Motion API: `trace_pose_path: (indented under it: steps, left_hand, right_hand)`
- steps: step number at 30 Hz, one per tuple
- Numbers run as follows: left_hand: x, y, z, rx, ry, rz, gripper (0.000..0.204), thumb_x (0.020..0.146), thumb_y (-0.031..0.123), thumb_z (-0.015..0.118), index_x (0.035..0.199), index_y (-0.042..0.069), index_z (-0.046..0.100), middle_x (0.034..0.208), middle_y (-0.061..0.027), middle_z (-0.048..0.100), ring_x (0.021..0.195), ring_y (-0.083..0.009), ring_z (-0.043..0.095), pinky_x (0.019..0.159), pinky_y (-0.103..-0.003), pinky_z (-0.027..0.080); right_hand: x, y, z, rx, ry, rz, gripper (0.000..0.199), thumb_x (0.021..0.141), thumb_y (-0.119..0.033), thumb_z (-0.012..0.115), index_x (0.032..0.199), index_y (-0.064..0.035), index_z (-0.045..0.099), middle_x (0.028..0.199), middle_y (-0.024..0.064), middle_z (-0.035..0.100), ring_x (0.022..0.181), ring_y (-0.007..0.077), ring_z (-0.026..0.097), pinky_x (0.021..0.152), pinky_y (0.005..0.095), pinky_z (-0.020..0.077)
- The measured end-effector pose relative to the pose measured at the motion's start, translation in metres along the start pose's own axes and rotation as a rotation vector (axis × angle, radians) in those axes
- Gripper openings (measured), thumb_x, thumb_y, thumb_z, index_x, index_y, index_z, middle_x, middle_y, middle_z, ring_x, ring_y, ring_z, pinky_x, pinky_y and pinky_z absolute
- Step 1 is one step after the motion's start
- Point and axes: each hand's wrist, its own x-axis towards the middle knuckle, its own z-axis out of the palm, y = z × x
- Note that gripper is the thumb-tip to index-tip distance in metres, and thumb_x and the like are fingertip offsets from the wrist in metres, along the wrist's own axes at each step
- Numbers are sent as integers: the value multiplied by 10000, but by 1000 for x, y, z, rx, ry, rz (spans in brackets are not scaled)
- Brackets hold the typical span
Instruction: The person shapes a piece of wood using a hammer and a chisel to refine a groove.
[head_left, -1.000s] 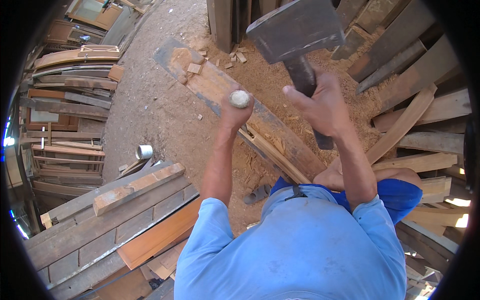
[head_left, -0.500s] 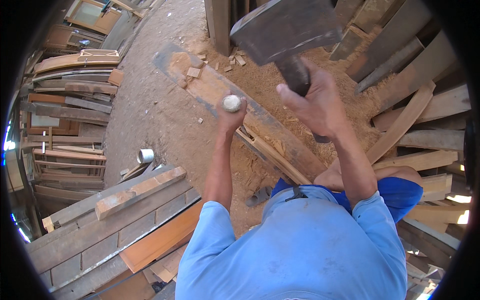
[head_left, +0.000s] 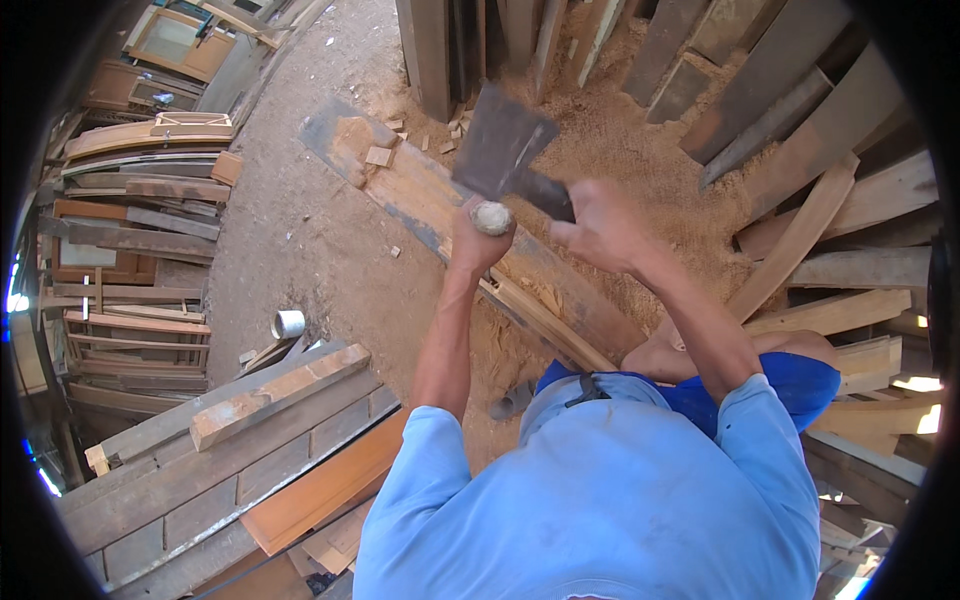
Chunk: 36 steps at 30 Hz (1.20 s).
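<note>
Mallet (head_left: pixel 505 145) above plank (head_left: pixel 592 305) — sawdust (head_left: pixel 650 165), chips (head_left: pixel 380 156) around

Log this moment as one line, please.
Left hand: grips pale-topped handle | Right hand: grips dark mallet | Wood strip: lies along plank

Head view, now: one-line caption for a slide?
Left hand grips a pale-ended handle; right hand holds a dark mallet above a sawdust-strewn plank.

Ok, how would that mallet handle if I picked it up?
The mallet would likely feel head-heavy, since its block is far broader than the handle. It is probably rigid: both parts look solid. Loosely gripped, it might twist, with that wide block at one end.
</note>
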Motion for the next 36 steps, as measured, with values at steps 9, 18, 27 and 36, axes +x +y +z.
trace_pose_path:
  steps: [9,18,27,36]
  left_hand:
    - [-27,-17,-16,-92,162,102,177,828,108,771,885,47,616,729,-60,603,727,-151,607,678,-307,499]
    - [-17,-20,-35,-262,150,-33,195,888,96,733,805,58,560,651,-10,601,604,-99,587,563,-286,477]
    - [-40,-11,-29,-275,123,11,100,918,50,671,964,24,585,723,-39,642,656,-116,637,580,-277,519]
    - [-48,-41,-19,-283,172,8,164,899,116,728,861,49,584,665,-11,593,586,-101,572,566,-282,466]
  right_hand:
    - [10,-5,30,-117,84,-185,338,810,-144,709,1122,-28,649,842,216,687,772,373,676,711,429,520]
    - [-13,-31,1,287,132,-71,327,852,-160,720,1133,-9,650,749,97,623,695,184,605,676,354,496]
    - [13,-2,50,-168,115,-262,239,806,-176,726,988,-44,645,732,166,659,664,363,621,654,415,502]
    - [-2,-12,43,208,-128,-54,402,800,-195,705,1135,18,642,777,141,647,731,241,644,689,385,508]
